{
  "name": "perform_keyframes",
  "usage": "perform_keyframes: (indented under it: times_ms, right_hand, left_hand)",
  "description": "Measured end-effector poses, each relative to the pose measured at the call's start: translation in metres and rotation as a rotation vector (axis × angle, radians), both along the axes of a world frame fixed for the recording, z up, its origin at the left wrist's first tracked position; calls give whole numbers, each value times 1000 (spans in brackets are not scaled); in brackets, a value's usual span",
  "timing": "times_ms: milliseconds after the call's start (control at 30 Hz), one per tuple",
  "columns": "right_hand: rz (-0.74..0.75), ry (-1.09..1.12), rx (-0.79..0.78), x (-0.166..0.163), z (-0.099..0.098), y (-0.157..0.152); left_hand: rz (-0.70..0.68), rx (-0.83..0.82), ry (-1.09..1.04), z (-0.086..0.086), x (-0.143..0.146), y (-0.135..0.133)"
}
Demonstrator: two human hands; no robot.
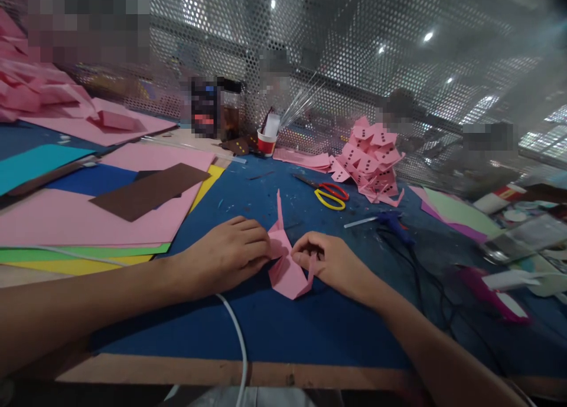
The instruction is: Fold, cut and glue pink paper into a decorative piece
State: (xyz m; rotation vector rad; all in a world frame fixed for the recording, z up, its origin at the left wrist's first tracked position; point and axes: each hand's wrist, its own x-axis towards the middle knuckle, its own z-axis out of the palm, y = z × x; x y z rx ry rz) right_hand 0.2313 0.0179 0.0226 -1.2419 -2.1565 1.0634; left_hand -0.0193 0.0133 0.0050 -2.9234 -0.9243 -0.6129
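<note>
- We take this for a craft workshop, one set up for paper work.
- Our counter (328, 342) has a blue top, marked and specked with bits, and a bare wooden front edge.
- Coloured sheets (88, 221) lie layered at the left: pink, blue, green, yellow, brown; we see others at the right.
- Working tools lie out: scissors (317, 185) and a corded glue gun (396, 222).
- We find folded pink paper all about: a piece (287, 274) mid-counter, a dotted stack (370, 165) behind, a heap (39, 91) at far left.
- A cup (266, 145) holds thin wires (302, 104).
- Perforated metal mesh (319, 17) behind suggests to us a large hall.
</note>
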Motion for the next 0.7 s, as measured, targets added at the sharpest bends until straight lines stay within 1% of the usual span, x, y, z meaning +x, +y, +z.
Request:
perform_keyframes:
  times_ms: [100, 167, 233, 367, 567, 700]
  right_hand:
    - [9, 18, 127, -6, -2, 1]
    - [37, 21, 173, -10, -4, 3]
    - [56, 4, 179, -13, -7, 5]
    - [32, -44, 193, -15, -11, 6]
    - [24, -32, 172, -15, -13, 7]
    - [14, -38, 185, -15, -15, 9]
  left_hand:
    - [37, -73, -55, -1, 1, 0]
    - [51, -114, -99, -1, 1, 0]
    - [53, -153, -145, -1, 3, 0]
    - [58, -207, -220, -1, 6, 0]
    - [101, -234, -239, 2, 8, 0]
    - [128, -249, -250, 2, 8, 2]
